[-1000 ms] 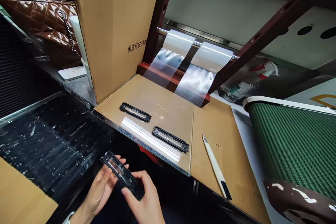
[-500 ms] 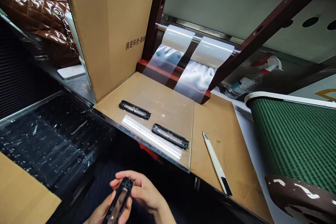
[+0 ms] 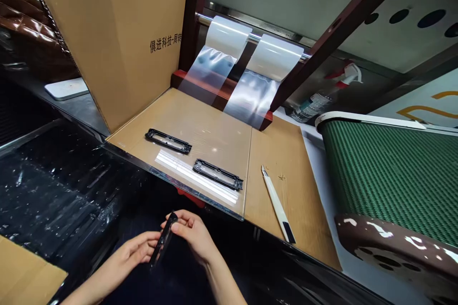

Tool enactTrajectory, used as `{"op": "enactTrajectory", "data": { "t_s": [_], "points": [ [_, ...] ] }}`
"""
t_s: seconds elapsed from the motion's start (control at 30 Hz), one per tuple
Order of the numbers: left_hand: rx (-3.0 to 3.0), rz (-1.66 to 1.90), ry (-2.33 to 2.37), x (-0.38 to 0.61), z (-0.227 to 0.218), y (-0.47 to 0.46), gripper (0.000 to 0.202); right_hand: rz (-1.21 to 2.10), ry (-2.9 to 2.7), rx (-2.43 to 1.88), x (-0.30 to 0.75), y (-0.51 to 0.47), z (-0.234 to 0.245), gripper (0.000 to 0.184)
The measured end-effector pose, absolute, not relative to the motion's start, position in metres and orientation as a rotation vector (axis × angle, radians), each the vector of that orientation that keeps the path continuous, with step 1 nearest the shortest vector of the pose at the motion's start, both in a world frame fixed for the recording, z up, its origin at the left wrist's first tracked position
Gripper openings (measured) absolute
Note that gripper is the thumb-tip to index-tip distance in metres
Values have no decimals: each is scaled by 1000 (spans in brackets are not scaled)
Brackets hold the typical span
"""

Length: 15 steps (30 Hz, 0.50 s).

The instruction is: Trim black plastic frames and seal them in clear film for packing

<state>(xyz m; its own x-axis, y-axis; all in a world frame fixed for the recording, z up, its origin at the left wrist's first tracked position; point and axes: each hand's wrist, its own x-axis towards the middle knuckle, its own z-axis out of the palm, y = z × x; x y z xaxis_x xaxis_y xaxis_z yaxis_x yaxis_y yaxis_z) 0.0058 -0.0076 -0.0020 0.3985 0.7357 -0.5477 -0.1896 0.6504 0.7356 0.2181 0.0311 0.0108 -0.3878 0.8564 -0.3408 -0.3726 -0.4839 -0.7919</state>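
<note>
Between my two hands is a slim black frame-like plastic part (image 3: 163, 244), held tilted in front of the table's edge. My left hand (image 3: 133, 251) grips its lower side with the fingertips. Near its upper end, my right hand (image 3: 190, 228) pinches it between thumb and fingers. Two similar black frames with long slots lie on the glass-topped cardboard: one farther left (image 3: 168, 141), the other nearer to me (image 3: 217, 174). A white craft knife (image 3: 277, 205) rests on the cardboard to their right, blade pointing away from me.
Two rolls of clear film (image 3: 229, 38) hang on a metal bar behind the board. A tall cardboard sheet (image 3: 118, 33) stands at the left. On the right runs a green conveyor belt (image 3: 390, 171), with a spray bottle (image 3: 315, 102) behind. Black plastic sheeting (image 3: 64, 200) covers the lower left.
My hands have raised the black part a little away from me and turned it, so it shows narrower. More of my left hand and forearm is visible. The whole view has shifted slightly.
</note>
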Motion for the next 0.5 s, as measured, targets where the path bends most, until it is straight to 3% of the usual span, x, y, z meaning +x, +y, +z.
{"op": "enactTrajectory", "data": {
  "t_s": [0.13,0.5],
  "points": [
    [771,623,1100,18,-6,-10,61,1850,-799,-1103,213,27,7,43],
    [1019,596,1321,3,-20,-27,46,1930,-804,-1071,205,19,-1,52]
  ]
}}
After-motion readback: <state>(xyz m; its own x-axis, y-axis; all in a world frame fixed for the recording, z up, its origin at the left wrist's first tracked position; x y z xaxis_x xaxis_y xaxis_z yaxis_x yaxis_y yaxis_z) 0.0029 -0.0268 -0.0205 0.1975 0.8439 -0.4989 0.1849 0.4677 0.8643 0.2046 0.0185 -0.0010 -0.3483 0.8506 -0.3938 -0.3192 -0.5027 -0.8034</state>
